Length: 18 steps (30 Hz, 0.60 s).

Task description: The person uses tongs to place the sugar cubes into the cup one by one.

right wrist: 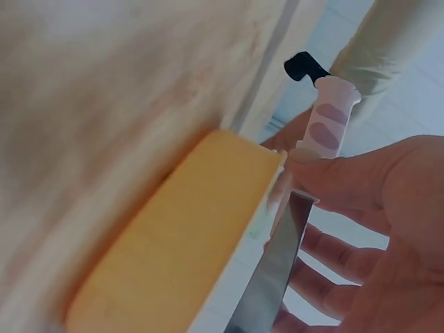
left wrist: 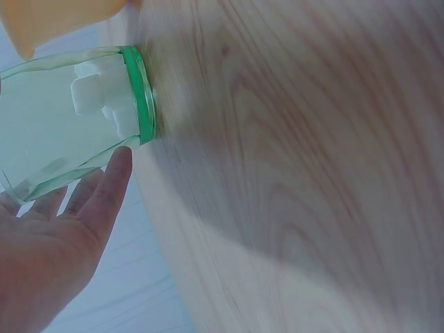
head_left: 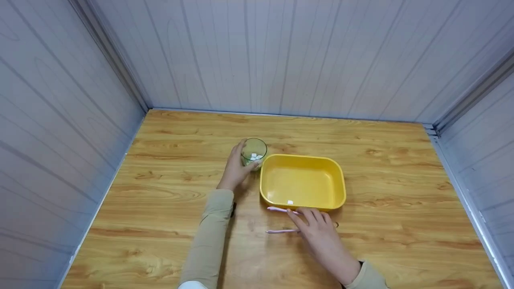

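My left hand (head_left: 237, 168) grips a clear glass (head_left: 254, 146), thumb on the near side and fingers round the far left. White cubes (left wrist: 88, 95) lie at the glass's bottom, above its green-tinted base. My right hand (head_left: 321, 235) holds a pair of tongs (right wrist: 277, 260) with metal arms and pale pink-patterned tips. In the head view the tongs' two tips stand apart, pointing left, beside the near wall of a yellow basin (head_left: 301, 157). One white cube (head_left: 290, 202) sits inside the basin by its near wall. My palm hides much of the tongs in the head view.
The glass stands close to the basin's left end. Both are on a wood-grain table (head_left: 168, 168), with white panel walls (head_left: 265, 60) behind and on both sides. A dark object (head_left: 233, 209) sits at my left cuff.
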Each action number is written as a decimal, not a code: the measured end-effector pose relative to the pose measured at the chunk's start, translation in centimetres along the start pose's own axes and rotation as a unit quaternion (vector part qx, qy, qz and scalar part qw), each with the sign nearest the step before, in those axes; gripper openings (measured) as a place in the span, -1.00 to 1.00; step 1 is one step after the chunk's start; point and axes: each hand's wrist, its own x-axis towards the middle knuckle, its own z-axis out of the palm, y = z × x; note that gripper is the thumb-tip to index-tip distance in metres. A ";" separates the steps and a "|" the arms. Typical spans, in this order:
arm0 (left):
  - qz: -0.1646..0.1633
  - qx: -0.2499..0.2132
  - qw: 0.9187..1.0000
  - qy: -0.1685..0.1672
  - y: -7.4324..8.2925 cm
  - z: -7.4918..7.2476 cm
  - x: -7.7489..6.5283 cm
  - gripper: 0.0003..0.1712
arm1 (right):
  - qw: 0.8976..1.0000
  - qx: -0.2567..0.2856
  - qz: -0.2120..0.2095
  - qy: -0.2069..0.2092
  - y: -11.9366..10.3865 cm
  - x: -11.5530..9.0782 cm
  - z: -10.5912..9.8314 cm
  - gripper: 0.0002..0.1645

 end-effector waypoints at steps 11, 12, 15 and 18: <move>-0.002 -0.004 1.000 0.002 -0.1 -0.1 0.0 -0.03 | 1.000 -0.001 0.003 -0.013 0.3 -0.9 1.5 -0.15; -0.002 -0.004 1.000 0.001 0.0 -0.1 0.0 -0.04 | 1.000 -0.002 0.002 -0.019 0.3 -1.0 1.7 -0.15; -0.003 -0.001 1.000 0.000 0.0 -0.1 0.0 -0.05 | 0.999 -0.006 0.002 -0.035 0.5 -1.3 2.3 -0.14; -0.005 -0.001 1.000 -0.001 0.1 0.0 -0.1 -0.05 | 0.999 -0.002 0.011 -0.049 0.6 -1.3 2.8 -0.15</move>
